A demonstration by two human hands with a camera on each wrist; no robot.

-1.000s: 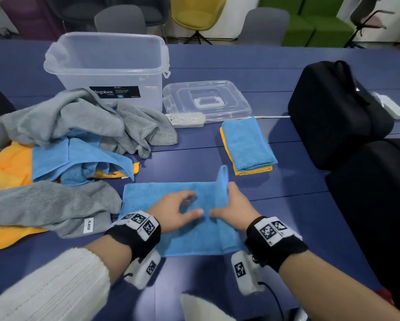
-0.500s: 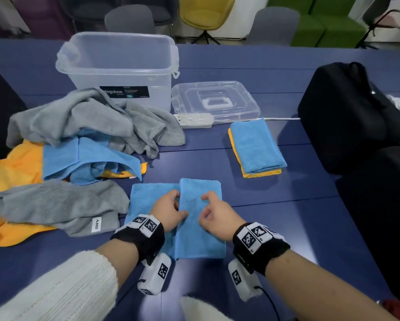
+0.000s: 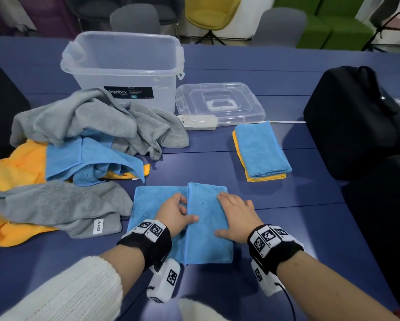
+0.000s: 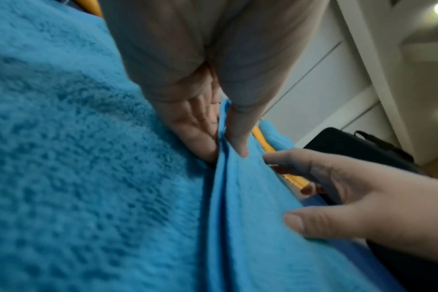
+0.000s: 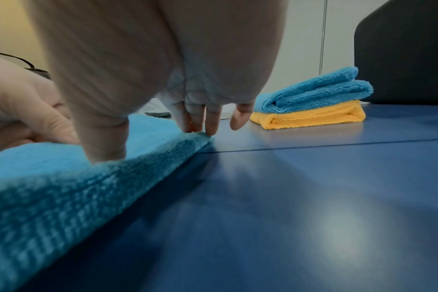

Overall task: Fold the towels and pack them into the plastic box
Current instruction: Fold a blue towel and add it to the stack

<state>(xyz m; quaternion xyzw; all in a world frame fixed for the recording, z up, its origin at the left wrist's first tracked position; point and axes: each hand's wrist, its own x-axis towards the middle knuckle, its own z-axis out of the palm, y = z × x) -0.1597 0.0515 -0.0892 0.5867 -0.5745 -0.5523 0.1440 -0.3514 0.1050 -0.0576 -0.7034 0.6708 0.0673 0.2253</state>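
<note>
- Right now a blue towel (image 3: 203, 228) lies on the dark blue table (image 3: 298, 228) at about 6 o'clock in the head view, with its right part folded over onto the left part.
- The left hand (image 3: 174, 213) rests on the lower layer, its thumb on top of the folded flap's edge and its fingers beneath that edge (image 4: 220, 138), pinching it.
- The right hand (image 3: 237, 218) lies flat on the flap near its right fold, fingers straight and spread, pressing down and holding nothing.
- Two folded towels (image 3: 261, 149), blue on top of orange, sit stacked at about 2 o'clock from the hands, well apart from them.
- The clear plastic box (image 3: 125, 72) stands open at 11 o'clock, its lid (image 3: 220, 103) lying just beside it to the right.
- A loose heap of grey, blue and orange towels (image 3: 78, 144) spreads at 9 to 10 o'clock, touching the front of the box.
- A black bag (image 3: 347, 121) sits at 3 o'clock.
</note>
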